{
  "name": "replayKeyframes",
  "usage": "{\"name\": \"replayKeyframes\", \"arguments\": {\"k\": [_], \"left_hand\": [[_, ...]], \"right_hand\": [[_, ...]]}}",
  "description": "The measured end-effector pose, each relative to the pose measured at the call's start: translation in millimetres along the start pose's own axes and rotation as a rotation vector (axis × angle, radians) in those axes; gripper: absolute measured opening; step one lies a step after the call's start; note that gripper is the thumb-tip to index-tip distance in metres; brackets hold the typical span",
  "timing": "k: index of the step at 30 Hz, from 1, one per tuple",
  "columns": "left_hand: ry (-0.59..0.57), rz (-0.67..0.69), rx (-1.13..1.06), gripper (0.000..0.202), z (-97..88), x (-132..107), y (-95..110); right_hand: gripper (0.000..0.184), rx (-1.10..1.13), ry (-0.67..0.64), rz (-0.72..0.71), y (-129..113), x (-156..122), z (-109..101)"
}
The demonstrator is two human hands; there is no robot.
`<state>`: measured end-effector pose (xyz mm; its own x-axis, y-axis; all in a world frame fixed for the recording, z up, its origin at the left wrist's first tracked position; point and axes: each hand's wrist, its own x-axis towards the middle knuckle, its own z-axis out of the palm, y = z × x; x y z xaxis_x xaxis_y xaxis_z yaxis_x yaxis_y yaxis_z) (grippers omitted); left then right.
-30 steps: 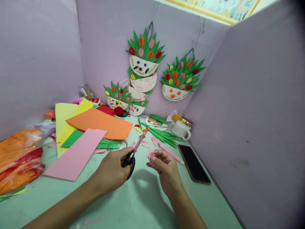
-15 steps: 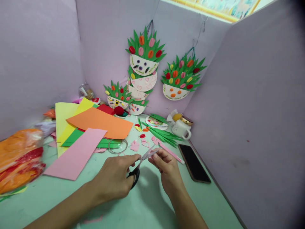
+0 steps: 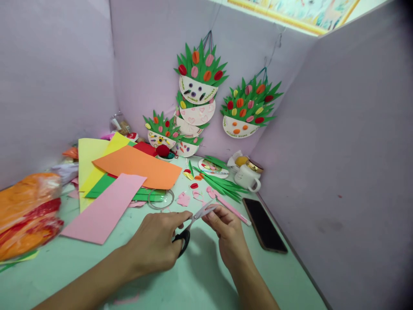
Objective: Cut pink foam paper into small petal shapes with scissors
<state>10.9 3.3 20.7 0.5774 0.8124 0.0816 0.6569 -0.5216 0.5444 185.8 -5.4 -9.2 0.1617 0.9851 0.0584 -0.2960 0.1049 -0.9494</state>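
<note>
L hand (image 3: 158, 241) grips scissors (image 3: 193, 219), ctr of frame, blades apart, tips at R hand (image 3: 230, 230); R fingers pinched, can't tell on what. Pink sheet (image 3: 106, 209) left of ctr; phone (image 3: 264, 224) right.

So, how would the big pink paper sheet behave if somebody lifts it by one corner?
The pink sheet is probably very light, since it looks thin. It may bend but keep some shape, as it lies nearly flat across the green paper.
</note>
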Motion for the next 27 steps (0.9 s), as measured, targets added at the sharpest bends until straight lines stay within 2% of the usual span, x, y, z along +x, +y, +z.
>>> {"name": "replayKeyframes", "arguments": {"k": [18,27], "left_hand": [[0.037,0.007,0.021,0.03,5.8,0.8,-5.4],[0.031,0.013,0.024,0.04,4.8,0.8,-8.5]], "right_hand": [[0.017,-0.014,-0.024,-0.001,1.8,0.5,-0.5],[0.014,-0.017,-0.023,-0.001,1.2,0.3,-1.1]]}}
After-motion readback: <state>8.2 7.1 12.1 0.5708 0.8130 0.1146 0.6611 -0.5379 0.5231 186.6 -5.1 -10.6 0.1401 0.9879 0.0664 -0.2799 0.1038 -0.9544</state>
